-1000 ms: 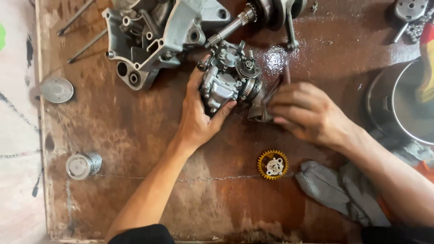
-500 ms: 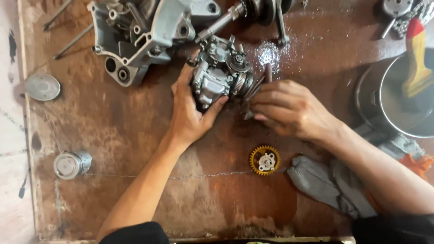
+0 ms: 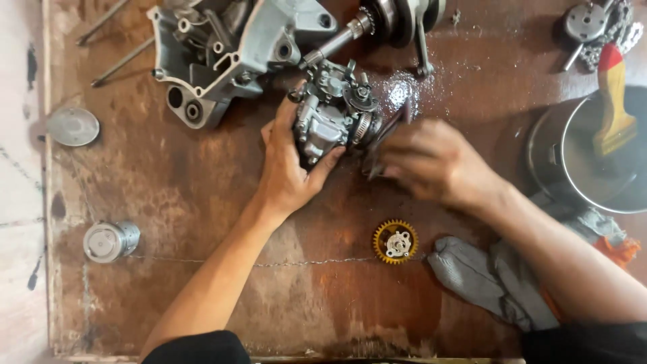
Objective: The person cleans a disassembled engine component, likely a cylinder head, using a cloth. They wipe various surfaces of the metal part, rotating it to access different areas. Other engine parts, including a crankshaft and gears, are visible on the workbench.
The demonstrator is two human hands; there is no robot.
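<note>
Rusty bench [image 3: 202, 202], carburetor [image 3: 330, 121] between left fingers [image 3: 323, 165]

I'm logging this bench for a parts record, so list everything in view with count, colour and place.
carburettor: 1, grey metal, top centre
dark part: 1, beside carburettor, blurred
engine casing: 1, silver, top left
crankshaft: 1, steel, top centre
rods: 2, top left
round cap: 1, grey, left edge
piston: 1, silver, lower left
gear: 1, yellow, centre
rag: 1, grey, lower right
pan: 1, metal, right
brush: 1, yellow, in pan
left hand: gripping carburettor
right hand: on dark part
</note>
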